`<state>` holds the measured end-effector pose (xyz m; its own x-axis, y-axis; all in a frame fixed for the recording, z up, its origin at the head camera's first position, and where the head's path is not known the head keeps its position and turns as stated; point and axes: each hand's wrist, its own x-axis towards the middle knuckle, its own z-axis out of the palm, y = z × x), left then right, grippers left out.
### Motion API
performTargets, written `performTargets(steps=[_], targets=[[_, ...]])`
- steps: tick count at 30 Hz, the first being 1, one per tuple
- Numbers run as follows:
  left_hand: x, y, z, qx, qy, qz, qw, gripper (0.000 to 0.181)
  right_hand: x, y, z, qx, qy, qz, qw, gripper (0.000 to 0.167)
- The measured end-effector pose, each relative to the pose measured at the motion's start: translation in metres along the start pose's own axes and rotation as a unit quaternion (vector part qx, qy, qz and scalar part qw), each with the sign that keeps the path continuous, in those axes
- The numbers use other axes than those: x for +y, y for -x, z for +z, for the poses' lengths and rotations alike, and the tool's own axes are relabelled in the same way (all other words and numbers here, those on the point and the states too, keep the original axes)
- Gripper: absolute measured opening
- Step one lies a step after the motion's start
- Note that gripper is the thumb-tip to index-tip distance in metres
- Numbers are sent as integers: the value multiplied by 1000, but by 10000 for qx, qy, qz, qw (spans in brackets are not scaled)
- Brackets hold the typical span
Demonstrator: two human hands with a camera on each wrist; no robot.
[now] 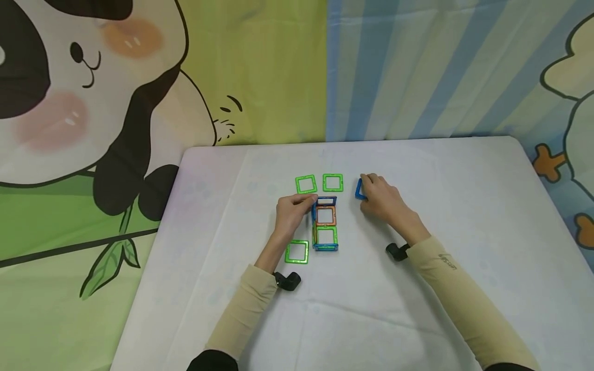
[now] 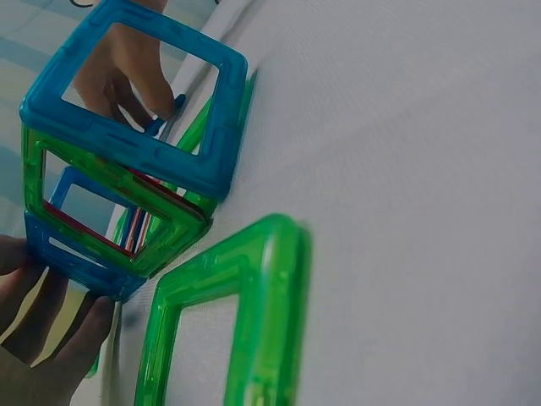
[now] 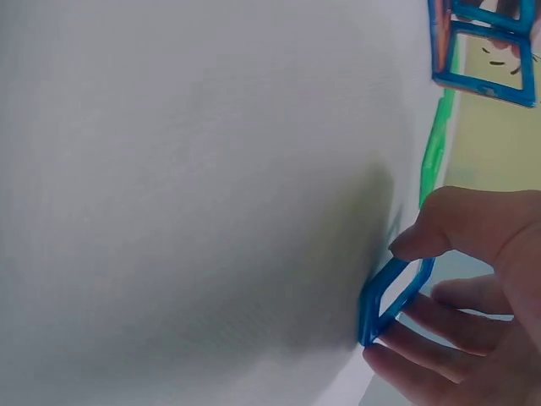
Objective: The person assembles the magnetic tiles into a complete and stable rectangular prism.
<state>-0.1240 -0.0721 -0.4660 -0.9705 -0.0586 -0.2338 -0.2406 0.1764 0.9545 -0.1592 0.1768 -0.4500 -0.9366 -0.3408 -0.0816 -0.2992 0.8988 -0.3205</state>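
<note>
An open-framed structure of square magnetic tiles stands mid-table, with an orange tile and a green tile between upright blue tiles, among them the near blue tile. My left hand pinches a blue tile at the structure's far left corner. Out to the right, my right hand holds a separate blue magnetic tile between thumb and fingers. That tile is tilted, its lower edge at or close to the table; the fingers partly cover it in the head view.
Two loose green tiles, the left one and the right one, lie beyond the structure. Another green tile lies by my left wrist. A white cloth covers the table; printed curtains hang behind it.
</note>
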Motion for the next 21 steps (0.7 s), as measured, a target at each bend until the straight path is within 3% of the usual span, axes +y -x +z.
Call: performTargets(steps=[7, 21], targets=[[0, 1, -1, -13, -36, 13, 10000, 29, -3, 8, -3, -189, -700, 87, 9973, 73], [0, 1, -2, -32, 12, -91, 10000, 30, -7, 20, 0, -242, -1542, -41, 9877, 71]])
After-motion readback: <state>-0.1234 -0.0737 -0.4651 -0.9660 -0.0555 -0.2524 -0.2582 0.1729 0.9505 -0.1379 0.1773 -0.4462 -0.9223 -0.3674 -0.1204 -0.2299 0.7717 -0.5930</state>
